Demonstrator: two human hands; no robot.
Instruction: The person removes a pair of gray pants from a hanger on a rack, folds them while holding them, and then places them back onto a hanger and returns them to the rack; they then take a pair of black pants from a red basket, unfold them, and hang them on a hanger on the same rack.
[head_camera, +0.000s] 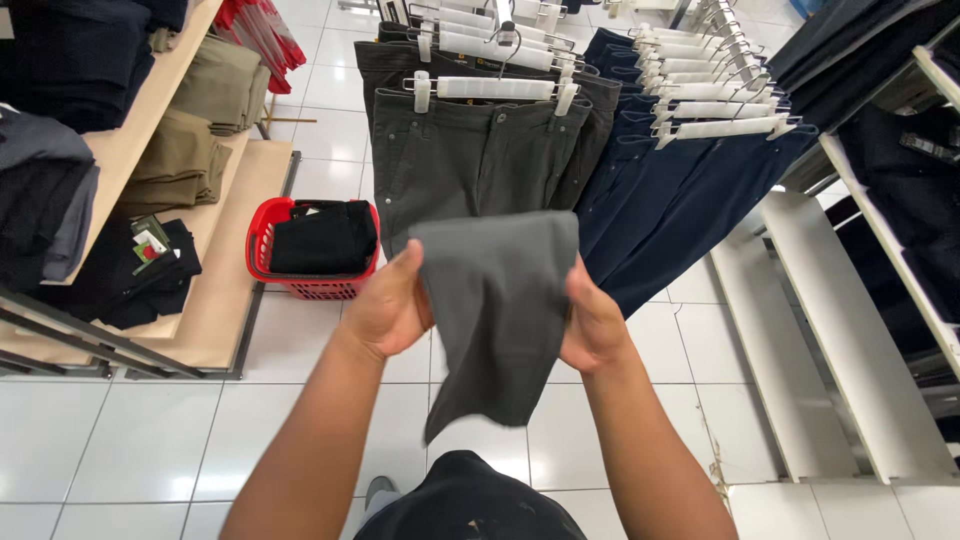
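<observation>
**Grey trousers half folded between both hands**

Gripping the grey trousers (497, 310) on either side, we have the left hand (388, 308) pinched on the left edge and the right hand (594, 322) closed on the right edge, fingers tucked behind the cloth.

From the head camera, the garment hangs in front of us at mid-height, above the white tiled floor (150, 440), its top edge level and doubled over, its lower end dangling free to a loose point. We judge the fold begun but unfinished: the upper part looks squared, the lower part is not yet brought up, and the piece rests on no surface.

Just beyond it, a rack of dark grey trousers (480, 150) hangs on white clip hangers (495, 88), with navy trousers (680, 190) to the right. Far left, a red basket (300, 285) holding a black folded garment (322, 236) sits on a low wooden platform (215, 300), beside stacked olive trousers (190, 160). Bare white shelves (830, 340) lie near right.
</observation>
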